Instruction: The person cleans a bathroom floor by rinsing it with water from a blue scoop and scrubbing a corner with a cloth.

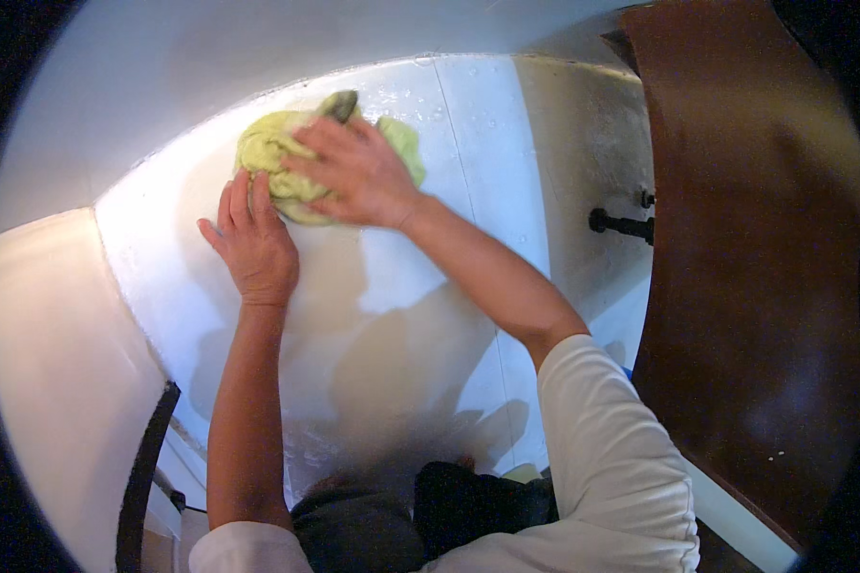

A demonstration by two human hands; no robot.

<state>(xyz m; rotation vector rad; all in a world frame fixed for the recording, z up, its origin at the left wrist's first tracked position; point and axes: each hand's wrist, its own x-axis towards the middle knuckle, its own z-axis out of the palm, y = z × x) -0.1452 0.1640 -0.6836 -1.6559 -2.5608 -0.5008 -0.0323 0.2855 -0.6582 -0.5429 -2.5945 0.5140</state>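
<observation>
A bunched yellow-green cloth [276, 143] lies on the wet white tile floor [408, 265]; one corner of it looks dark and dirty. My right hand [362, 172] holds the cloth from above with its fingers spread into the folds, slightly blurred by motion. Beside it, my left hand [256, 247] is palm down with fingers apart, its fingertips touching the cloth's near left edge. A lighter green flap of the cloth shows past my right wrist.
Beyond the cloth a pale wall [258, 43] meets the floor along a curved, grimy edge. A brown wooden panel [752, 251] rises at the right, with a black leg-like fitting [620, 224] beside it. A dark upright edge [147, 473] stands at the lower left.
</observation>
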